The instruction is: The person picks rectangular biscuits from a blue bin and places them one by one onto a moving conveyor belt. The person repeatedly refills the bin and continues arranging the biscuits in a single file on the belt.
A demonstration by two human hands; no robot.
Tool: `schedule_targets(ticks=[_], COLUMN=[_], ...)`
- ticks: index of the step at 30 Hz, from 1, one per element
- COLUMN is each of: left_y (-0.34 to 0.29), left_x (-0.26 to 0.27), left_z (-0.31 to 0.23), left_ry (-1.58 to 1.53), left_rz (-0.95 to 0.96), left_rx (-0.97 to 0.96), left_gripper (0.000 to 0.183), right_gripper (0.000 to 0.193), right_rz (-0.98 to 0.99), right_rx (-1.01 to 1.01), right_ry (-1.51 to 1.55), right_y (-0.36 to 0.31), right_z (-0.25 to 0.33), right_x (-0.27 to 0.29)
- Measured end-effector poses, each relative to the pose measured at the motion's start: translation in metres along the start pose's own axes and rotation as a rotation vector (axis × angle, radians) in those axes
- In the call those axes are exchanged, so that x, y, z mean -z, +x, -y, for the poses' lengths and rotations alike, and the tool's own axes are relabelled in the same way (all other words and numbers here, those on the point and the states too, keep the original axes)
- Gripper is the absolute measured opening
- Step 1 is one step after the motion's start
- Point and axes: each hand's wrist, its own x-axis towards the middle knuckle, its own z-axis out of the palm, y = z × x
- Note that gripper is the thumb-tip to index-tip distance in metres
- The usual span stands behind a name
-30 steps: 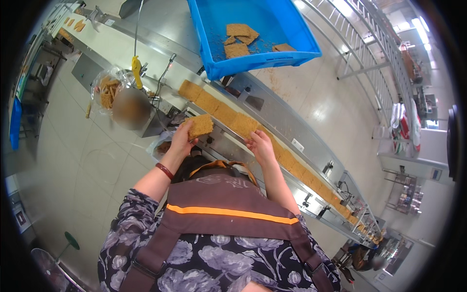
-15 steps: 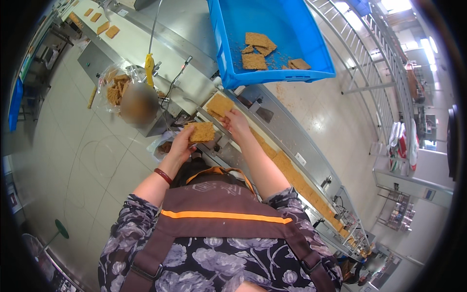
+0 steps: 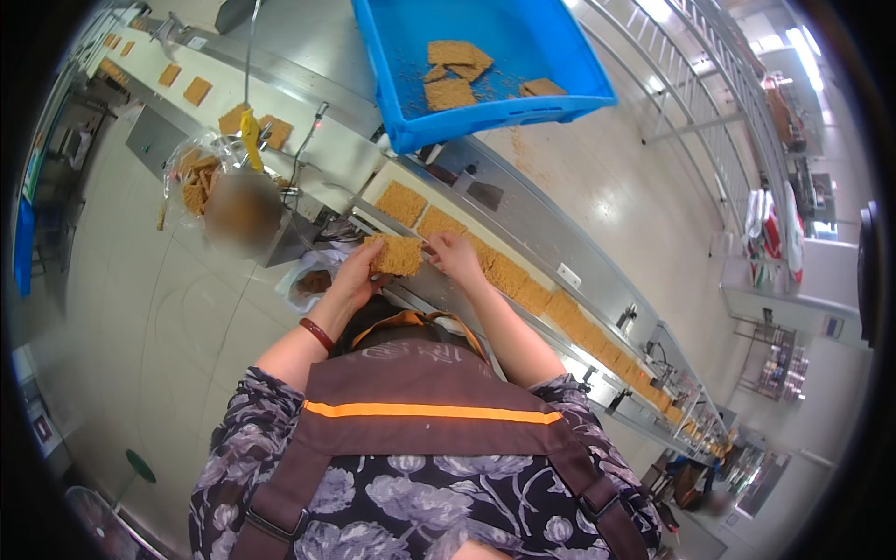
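Note:
My left hand (image 3: 356, 275) grips a flat, golden-brown crumbly baked square (image 3: 397, 255) by its left end, above the near edge of the conveyor. Just right of it is my right hand (image 3: 455, 259), its fingers bent and pressed together. What they hold, if anything, is too small to make out. Beyond both hands runs the conveyor belt (image 3: 381, 187), carrying a row of similar baked squares (image 3: 400, 203) that stretches to the lower right.
A blue crate (image 3: 504, 114) with several broken pieces (image 3: 450, 94) stands beyond the belt. To the left are a clear bag (image 3: 198, 183) of pieces, a yellow hanging handle (image 3: 249, 138) and a blurred brown round shape. More squares (image 3: 197, 91) lie on the far-left belt. Metal railings rise at right.
My right hand has come off the square on the belt and back toward me, nearer the held piece. The view has shifted; more squares show on the far-left belt.

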Motion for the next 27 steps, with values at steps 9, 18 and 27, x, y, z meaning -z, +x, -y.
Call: schedule_targets(ticks=[9,18,27], left_y=[0.011,0.028,0.009], left_x=[-0.055,-0.063,-0.083], left_z=[0.025,0.041,0.046], left_ry=[-0.045,0.018,0.219], left_rz=[0.264,0.305,0.263], left_rx=[0.115,0.045,0.065], left_gripper=[0.033,0.034,0.033], right_gripper=[0.027,0.025,0.027], right_rz=[-0.227,-0.334,-0.195], right_rx=[0.041,0.051,0.008], right_ry=[0.243,0.512,0.533], right_y=[-0.067,-0.096,-0.099], right_z=[-0.050,-0.053,-0.063], right_x=[0.018,0.077,0.074])
